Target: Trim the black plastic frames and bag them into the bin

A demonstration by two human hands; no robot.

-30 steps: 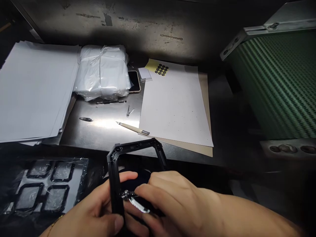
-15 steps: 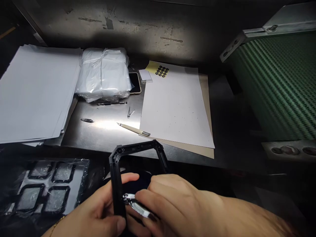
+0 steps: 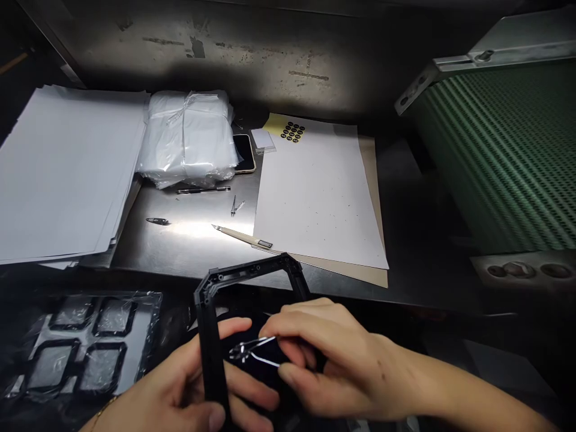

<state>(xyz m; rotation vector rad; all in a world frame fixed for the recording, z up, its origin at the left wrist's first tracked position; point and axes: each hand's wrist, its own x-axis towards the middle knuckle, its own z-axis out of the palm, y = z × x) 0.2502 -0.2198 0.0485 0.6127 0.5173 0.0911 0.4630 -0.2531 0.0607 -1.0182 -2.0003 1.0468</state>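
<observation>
My left hand [image 3: 180, 378] is closed around the left side of a black angular plastic frame [image 3: 211, 336], which stands raised at the table's front edge with its cut-off corners up. My right hand [image 3: 333, 360] pinches a shiny metal nail clipper [image 3: 252, 353] by its two spread arms, between thumb and fingers. The clipper's jaws point left, close to the inner side of the frame. Whether they touch it cannot be made out. The lower part of the frame is hidden behind my hands.
Beyond the frame lie a craft knife [image 3: 240, 236], a pen [image 3: 202, 190], a dark oval piece [image 3: 157, 221] and white sheets [image 3: 315, 198] with stickers. Wrapped plastic bags [image 3: 186, 138] cover part of a phone [image 3: 245, 153]. Bagged frames [image 3: 81, 342] lie left; a green conveyor [image 3: 504, 156] stands right.
My right hand has turned and drawn back slightly to the right. The nail clipper's arms now show spread apart, its jaws pointing left. The frame has shifted slightly left in my left hand.
</observation>
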